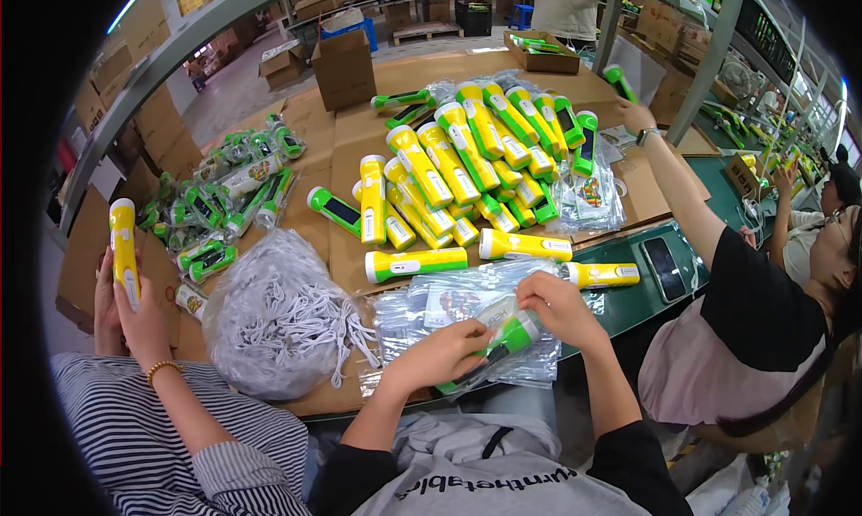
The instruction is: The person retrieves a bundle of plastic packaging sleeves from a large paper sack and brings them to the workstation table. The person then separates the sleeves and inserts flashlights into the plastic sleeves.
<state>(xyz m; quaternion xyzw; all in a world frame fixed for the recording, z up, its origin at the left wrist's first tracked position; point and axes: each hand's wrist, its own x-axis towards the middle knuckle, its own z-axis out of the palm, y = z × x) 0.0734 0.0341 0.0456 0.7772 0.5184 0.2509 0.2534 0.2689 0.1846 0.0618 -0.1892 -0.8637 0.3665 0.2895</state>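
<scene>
Just in front of me a green flashlight [510, 338] with a dark panel lies tilted, partly inside a clear plastic bag [499, 313]. My left hand [440, 356] is closed around its lower side. The fingers of my right hand [558, 308] are pinched on the bag beside the flashlight's head. Beneath both is a stack of flat clear bags [404, 323] with a printed sheet. A yellow-and-green flashlight [416, 264] lies just beyond the stack, and a yellow flashlight [603, 274] lies right of my right hand.
A heap of yellow and green flashlights [458, 166] covers the table's middle. Left are a bag of white cables [278, 318] and bagged green flashlights [202, 206]. A phone [663, 269] lies right. A co-worker's hand [126, 305] holds a flashlight left; another's arm [678, 188] reaches in right.
</scene>
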